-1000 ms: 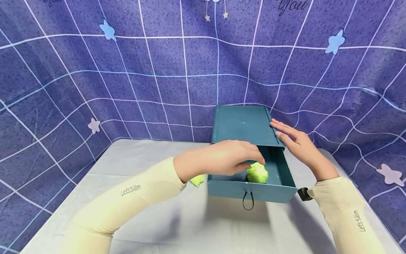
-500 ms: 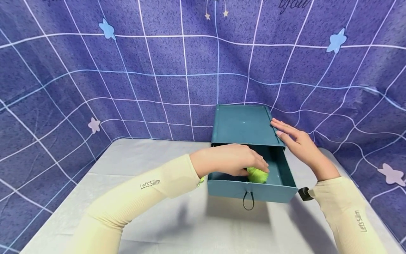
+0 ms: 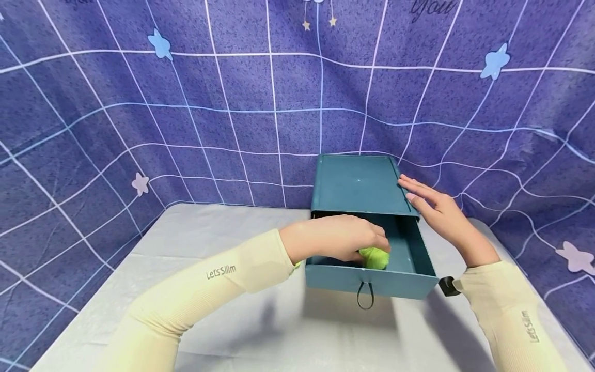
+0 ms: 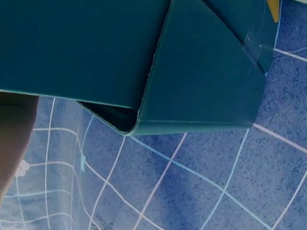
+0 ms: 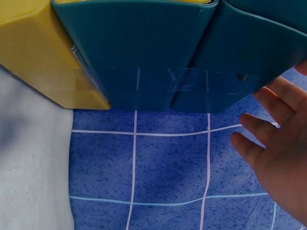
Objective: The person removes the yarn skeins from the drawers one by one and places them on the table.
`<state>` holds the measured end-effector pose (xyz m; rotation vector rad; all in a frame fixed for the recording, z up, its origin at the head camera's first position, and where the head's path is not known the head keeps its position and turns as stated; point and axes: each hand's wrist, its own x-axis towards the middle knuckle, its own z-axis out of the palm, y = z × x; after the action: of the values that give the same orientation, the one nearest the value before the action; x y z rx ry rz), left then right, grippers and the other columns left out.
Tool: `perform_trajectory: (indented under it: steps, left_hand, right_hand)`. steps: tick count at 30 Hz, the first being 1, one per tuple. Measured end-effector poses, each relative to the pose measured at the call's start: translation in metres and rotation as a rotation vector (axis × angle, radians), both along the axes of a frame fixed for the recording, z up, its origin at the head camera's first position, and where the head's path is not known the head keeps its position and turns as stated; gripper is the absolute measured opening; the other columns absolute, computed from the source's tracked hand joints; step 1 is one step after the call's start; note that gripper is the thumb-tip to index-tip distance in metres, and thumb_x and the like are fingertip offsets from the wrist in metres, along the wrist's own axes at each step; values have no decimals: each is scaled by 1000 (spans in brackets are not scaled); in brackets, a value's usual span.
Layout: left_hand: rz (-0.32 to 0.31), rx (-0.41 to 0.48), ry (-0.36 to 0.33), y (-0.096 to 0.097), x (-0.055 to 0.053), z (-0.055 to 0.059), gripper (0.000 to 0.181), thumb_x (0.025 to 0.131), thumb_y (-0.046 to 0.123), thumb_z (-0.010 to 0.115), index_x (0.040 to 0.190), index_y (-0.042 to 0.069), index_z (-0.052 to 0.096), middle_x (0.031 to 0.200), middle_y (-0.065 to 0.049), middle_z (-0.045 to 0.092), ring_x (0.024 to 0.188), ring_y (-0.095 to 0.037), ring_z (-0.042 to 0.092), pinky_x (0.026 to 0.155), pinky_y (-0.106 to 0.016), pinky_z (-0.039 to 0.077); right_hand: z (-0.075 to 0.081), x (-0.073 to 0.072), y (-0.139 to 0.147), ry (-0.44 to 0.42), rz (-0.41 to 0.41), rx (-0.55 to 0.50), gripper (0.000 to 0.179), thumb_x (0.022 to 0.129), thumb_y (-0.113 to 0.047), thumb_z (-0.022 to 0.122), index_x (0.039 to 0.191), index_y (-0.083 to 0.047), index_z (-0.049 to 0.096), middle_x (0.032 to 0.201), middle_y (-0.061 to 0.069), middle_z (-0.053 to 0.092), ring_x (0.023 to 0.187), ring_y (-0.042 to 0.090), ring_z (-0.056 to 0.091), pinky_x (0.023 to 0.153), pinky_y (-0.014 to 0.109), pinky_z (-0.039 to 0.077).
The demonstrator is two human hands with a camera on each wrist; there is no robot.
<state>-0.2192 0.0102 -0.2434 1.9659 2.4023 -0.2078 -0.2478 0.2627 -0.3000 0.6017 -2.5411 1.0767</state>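
Observation:
In the head view, my left hand (image 3: 341, 237) reaches into the pulled-out drawer (image 3: 372, 281) of a teal box (image 3: 360, 183). Its fingers and thumb curl round a yellow-green ball of yarn (image 3: 374, 258), low behind the drawer's front wall. The palm side is hidden. My right hand (image 3: 434, 206) rests at the box's upper right edge with fingers fairly straight. The right wrist view shows this hand (image 5: 283, 143) with spread fingers, fingertips at the teal side wall. In the left wrist view only a dark strip of skin shows at the left edge, beside the teal drawer (image 4: 72, 52).
A black loop pull (image 3: 365, 296) hangs from the drawer front. Another bit of yellow-green yarn (image 3: 296, 266) peeks out beside my left sleeve on the white tabletop (image 3: 223, 330). A yellow unit (image 5: 48, 57) adjoins the teal ones. A purple-blue gridded curtain (image 3: 241, 129) stands behind.
My left hand has come down to the right onto the ball of yarn and closed its fingers round it; the ball has shifted slightly left. My right hand has stayed at the box.

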Motion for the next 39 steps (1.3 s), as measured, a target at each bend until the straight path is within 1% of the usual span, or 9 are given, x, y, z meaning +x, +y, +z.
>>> perform_trajectory:
  steps: [6, 13, 18, 20, 26, 28, 30, 35, 39]
  left_hand:
    - [29, -11, 21, -1, 0, -1, 33, 87, 19, 72, 119, 14, 62, 105, 2, 59, 92, -10, 56, 84, -20, 47]
    - [59, 14, -38, -7, -1, 3, 37, 87, 18, 71, 122, 12, 61, 110, 1, 59, 94, -10, 56, 85, -20, 47]
    - [84, 52, -101, -12, -2, 7, 40, 88, 16, 71, 125, 9, 59, 116, -3, 59, 99, -12, 56, 89, -19, 46]
    - [88, 77, -123, -15, -3, 8, 40, 88, 16, 71, 126, 8, 59, 118, -4, 59, 101, -13, 57, 91, -19, 45]
    - [88, 176, -150, -27, -4, 12, 43, 87, 18, 72, 126, 6, 59, 116, -5, 59, 100, -14, 58, 91, -20, 46]
    - [85, 211, -153, -32, -4, 13, 43, 87, 18, 72, 126, 5, 59, 114, -5, 59, 97, -14, 57, 89, -19, 46]
    - [84, 250, -162, -37, -4, 15, 42, 87, 18, 72, 125, 5, 59, 112, -4, 59, 95, -14, 57, 87, -17, 45]
    - [72, 377, -210, -50, -7, 18, 42, 87, 17, 72, 125, 4, 60, 112, -4, 60, 99, -12, 56, 90, -15, 43]
    - [50, 505, -267, -62, -10, 19, 42, 86, 16, 74, 124, 3, 61, 112, -5, 62, 100, -10, 56, 91, -20, 46]
  right_hand:
    - [-1, 2, 1, -3, -9, -3, 40, 102, -27, 49, 142, -20, 50, 150, 2, 40, 141, 21, 29, 111, 59, 23]
    - [-2, 1, 0, 9, -9, 0, 40, 102, -26, 49, 141, -20, 50, 150, 1, 41, 141, 20, 30, 113, 52, 24]
    - [-2, 1, 0, 20, -13, 6, 40, 101, -26, 50, 141, -20, 51, 149, 0, 42, 140, 20, 32, 114, 38, 26]
    - [-3, 1, 0, 23, -14, 7, 40, 101, -26, 50, 141, -20, 51, 148, 1, 43, 140, 21, 32, 113, 36, 26]
    - [-2, 1, 0, 10, -7, -4, 40, 102, -26, 49, 141, -19, 50, 149, 2, 41, 140, 24, 31, 111, 58, 25]
    - [-2, 0, 0, 11, -6, -4, 40, 101, -26, 49, 141, -19, 51, 149, 3, 41, 140, 24, 31, 110, 59, 25]
    - [-2, 0, 0, 21, -5, -2, 40, 101, -25, 50, 140, -19, 51, 149, 2, 42, 140, 23, 31, 112, 54, 25]
    - [-2, -1, 0, 50, -7, 5, 38, 101, -24, 51, 139, -19, 53, 147, 0, 44, 139, 17, 33, 112, 32, 25]
    - [-2, -1, 0, 46, -6, 4, 39, 101, -24, 51, 139, -19, 53, 148, 0, 44, 139, 14, 33, 113, 32, 25]
